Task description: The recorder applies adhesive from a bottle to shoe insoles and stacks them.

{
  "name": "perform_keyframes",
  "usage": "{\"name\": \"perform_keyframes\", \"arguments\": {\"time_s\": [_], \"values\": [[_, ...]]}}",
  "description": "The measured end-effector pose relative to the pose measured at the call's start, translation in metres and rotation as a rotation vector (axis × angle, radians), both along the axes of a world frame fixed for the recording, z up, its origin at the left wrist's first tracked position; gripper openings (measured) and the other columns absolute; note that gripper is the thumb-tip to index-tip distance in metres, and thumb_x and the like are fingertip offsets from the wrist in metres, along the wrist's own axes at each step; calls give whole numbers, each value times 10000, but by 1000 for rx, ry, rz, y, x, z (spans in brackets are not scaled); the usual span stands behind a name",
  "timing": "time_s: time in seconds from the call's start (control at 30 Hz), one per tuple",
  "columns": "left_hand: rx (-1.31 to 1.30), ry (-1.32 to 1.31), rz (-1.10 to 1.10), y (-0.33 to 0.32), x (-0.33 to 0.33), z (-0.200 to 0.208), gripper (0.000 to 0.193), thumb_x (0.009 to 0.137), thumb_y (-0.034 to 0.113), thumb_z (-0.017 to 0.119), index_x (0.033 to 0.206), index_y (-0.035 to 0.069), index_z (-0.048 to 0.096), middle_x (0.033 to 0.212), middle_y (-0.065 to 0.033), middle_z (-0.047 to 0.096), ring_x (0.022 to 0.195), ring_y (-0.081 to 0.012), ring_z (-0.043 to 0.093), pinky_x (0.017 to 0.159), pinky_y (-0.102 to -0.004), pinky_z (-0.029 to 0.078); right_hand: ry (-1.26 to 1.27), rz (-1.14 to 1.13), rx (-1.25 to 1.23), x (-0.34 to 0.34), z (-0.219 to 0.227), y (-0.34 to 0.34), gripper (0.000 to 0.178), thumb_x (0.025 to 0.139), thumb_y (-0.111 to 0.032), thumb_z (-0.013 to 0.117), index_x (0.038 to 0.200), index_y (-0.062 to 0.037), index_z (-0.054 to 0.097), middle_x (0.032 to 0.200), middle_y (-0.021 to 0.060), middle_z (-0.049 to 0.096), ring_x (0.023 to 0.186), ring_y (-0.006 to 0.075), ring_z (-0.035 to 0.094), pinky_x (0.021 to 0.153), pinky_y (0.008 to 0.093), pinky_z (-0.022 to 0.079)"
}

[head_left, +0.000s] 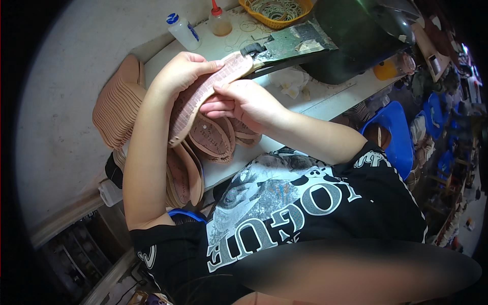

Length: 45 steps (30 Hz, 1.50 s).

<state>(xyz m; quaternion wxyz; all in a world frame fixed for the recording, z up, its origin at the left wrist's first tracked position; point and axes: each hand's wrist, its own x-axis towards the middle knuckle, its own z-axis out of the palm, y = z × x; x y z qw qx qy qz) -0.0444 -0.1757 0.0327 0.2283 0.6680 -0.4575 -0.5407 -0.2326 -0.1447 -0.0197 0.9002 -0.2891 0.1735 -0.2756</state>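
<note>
Pinkish insole point(197, 100) slantwise between left grip point(178, 72) and right grip point(250, 104).

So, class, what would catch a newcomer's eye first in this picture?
The long pinkish sole, left of centre, probably comes first, held in the left hand and touched by the right hand. Next come the fanned tan stack on the left and the yellow basket of pale loops at the top.

Your left hand point(178, 73) and right hand point(249, 103) grip a pinkish insole point(190, 105), its far end at the green machine point(300, 41); stacked tan insoles point(119, 104) stand left.
</note>
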Motion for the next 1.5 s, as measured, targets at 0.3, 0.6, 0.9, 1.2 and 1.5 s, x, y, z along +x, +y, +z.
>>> {"name": "perform_keyframes", "arguments": {"time_s": [0.3, 0.6, 0.9, 1.2, 1.5], "values": [[-14, 9, 123, 17, -17, -3, 380, 904, 335, 729, 880, -42, 690, 758, -103, 697, 587, -118, 626, 536, -257, 504, 172, -33, -69, -20, 8, -9, 310, 1022, -239, 537, 1044, 52, 643, 959, 147, 710, 781, 179, 723, 713, 281, 605], [-272, 169, 368, 59, -3, -28, 426, 927, 346, 703, 933, -79, 697, 803, -91, 700, 638, -116, 623, 566, -265, 506, 221, 108, -156, -20, 12, -1, 352, 1016, -328, 564, 1015, 8, 668, 908, 106, 722, 766, 160, 717, 689, 263, 583], [-465, 196, 960, 125, 61, -62, 409, 997, 356, 601, 1062, -39, 683, 895, -79, 693, 665, -160, 647, 624, -296, 542, 317, 180, -574, -29, -15, 33, 317, 1003, -296, 598, 815, -40, 578, 619, -37, 541, 571, 50, 500, 523, 235, 406], [-236, -441, 345, 196, 25, -102, 426, 941, 359, 661, 1104, -28, 592, 894, -103, 647, 784, -219, 620, 753, -365, 509, 228, 351, -293, -42, -2, 26, 157, 1011, -158, 568, 1076, -17, 586, 893, 30, 639, 755, 78, 592, 722, 206, 506], [-49, -794, 201, 255, -13, -69, 525, 826, 166, 698, 1278, 3, 487, 996, -234, 642, 969, -434, 624, 885, -466, 493, 27, 404, -274, -30, 17, 16, 370, 1033, -276, 494, 706, -134, 395, 625, -66, 290, 558, 71, 219, 525, 261, 193]]}}
